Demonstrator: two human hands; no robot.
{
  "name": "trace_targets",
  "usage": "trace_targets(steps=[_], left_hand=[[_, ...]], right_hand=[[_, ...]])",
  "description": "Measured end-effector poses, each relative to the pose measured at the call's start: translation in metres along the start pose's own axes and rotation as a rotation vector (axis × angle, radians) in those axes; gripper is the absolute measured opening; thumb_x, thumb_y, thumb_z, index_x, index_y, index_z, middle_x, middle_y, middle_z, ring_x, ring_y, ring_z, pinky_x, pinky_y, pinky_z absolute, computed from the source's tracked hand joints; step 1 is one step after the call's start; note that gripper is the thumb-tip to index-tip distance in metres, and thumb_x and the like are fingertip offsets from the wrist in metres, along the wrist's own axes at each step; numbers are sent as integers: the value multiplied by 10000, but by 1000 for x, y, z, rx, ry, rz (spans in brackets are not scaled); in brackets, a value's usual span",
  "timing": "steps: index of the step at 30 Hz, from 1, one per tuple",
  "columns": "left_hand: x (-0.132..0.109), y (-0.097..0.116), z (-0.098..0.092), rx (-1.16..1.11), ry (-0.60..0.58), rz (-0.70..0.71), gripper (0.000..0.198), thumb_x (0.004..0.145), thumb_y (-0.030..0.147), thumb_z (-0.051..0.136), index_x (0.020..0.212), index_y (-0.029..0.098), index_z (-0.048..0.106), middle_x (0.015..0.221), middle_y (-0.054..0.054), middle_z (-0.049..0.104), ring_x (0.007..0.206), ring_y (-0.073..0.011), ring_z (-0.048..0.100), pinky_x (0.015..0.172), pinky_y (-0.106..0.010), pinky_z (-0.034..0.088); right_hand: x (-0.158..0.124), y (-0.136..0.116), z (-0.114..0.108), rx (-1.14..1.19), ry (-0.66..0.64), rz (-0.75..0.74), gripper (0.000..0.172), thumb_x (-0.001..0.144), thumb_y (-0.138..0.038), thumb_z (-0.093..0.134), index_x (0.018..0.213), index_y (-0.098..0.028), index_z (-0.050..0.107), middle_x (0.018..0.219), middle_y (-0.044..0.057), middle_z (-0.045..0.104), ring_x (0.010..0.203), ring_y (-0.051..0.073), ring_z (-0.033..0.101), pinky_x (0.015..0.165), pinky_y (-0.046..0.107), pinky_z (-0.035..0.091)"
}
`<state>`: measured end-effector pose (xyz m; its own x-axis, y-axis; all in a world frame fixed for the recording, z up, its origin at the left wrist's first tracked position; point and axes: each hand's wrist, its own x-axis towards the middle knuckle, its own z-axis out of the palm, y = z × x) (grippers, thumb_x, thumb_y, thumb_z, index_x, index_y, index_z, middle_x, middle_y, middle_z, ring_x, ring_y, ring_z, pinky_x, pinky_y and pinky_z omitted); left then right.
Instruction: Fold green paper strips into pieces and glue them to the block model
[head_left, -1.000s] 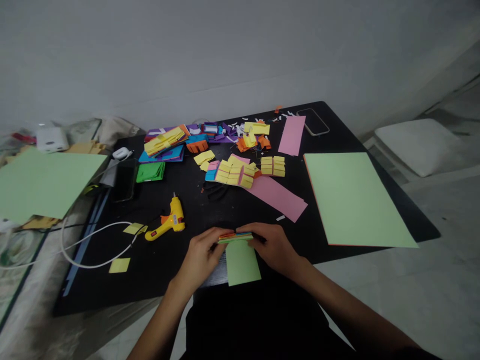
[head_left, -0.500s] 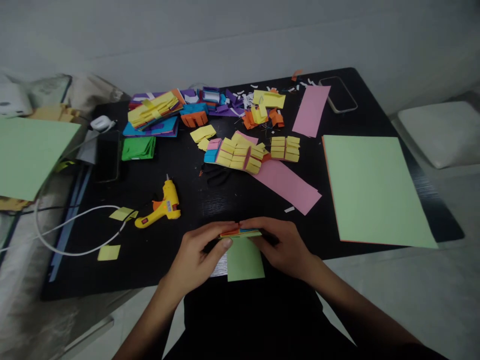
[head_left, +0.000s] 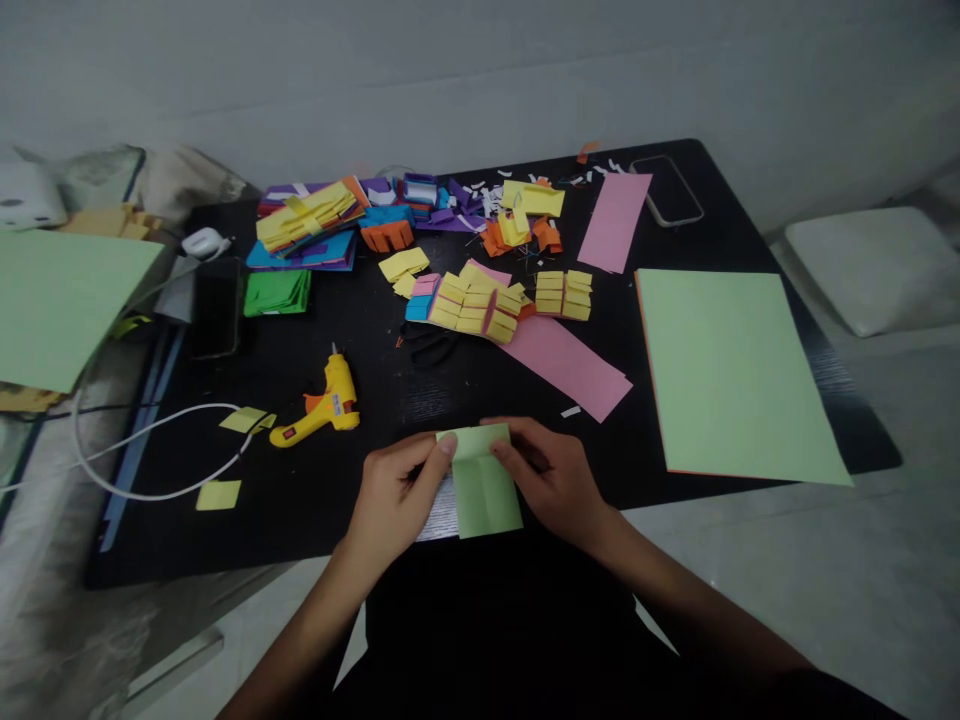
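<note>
A light green folded paper (head_left: 486,490) is held between both hands at the near edge of the table. My left hand (head_left: 397,490) pinches its upper left corner, thumb on the face. On the upper right side, my right hand (head_left: 551,480) grips it the same way. A crease runs across the paper just below my thumbs, and its lower part hangs toward me. What lies behind the paper is hidden. Left of my hands, a yellow glue gun (head_left: 330,405) lies on the table.
The black table (head_left: 300,530) carries joined yellow paper pieces (head_left: 472,305), pink strips (head_left: 574,365), folded green papers (head_left: 277,293) and paper scraps (head_left: 487,200). Large green sheets (head_left: 742,375) lie at right. A white cable (head_left: 150,495) loops at left. Phones (head_left: 217,308) rest on both sides.
Both hands have tilted the paper, so its light green upper face now shows; the orange and blue edges seen before are hidden. The view has shifted slightly.
</note>
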<state>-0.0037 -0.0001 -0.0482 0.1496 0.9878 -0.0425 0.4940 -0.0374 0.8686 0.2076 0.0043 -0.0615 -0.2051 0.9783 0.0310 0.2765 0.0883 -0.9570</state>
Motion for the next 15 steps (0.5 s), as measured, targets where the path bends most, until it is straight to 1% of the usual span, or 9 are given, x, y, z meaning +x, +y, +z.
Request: trace_targets(steps=[2,3,4,6,9,11,15], left_hand=[[1,-1,1,0,9,-26,466,1053,439,552,695,187,712,660,-3,670,590,-136,573,578,-256,453],[1,-1,1,0,13,-37,474,1051,452,550,694,188,715,666,-2,677,589,-136,574,577,-256,451],[2,-1,2,0,17,-48,485,1050,466,548,691,187,716,668,-1,683,586,-135,573,572,-255,447],[3,-1,2,-4,23,-77,506,1047,493,546,681,186,711,665,1,691,583,-135,579,561,-252,439],[7,-1,2,-37,13,-129,508,1038,524,553,695,187,718,658,1,704,615,-151,636,562,-245,460],[9,-1,1,-70,0,-152,483,1034,531,558,747,191,746,678,-4,724,660,-169,687,582,-246,495],[13,-2,0,-109,2,-153,445,1033,519,564,813,192,771,754,-17,770,684,-176,727,653,-263,564]], right_hand=[[-1,3,1,63,13,-18,395,1026,-315,631,1417,-263,611,1058,53,796,860,175,789,712,268,648],[-2,5,2,78,16,-44,448,1024,-300,633,1465,-278,561,1120,59,788,911,178,792,758,283,663],[-2,8,3,74,19,-78,449,1019,-286,639,1461,-284,559,1159,62,782,951,181,792,803,299,671],[-1,12,3,32,16,-142,359,1003,-255,656,1361,-278,632,1197,59,778,1003,187,788,867,316,674],[3,16,4,-21,11,-171,246,981,-206,673,1219,-258,708,1170,46,798,1005,191,790,891,314,670],[5,18,3,-43,18,-161,254,975,-176,675,1213,-252,716,1167,39,804,1016,192,790,927,319,656],[9,21,2,-115,3,-187,340,1002,-141,615,1314,-262,677,1264,38,784,1123,194,764,1006,344,612]])
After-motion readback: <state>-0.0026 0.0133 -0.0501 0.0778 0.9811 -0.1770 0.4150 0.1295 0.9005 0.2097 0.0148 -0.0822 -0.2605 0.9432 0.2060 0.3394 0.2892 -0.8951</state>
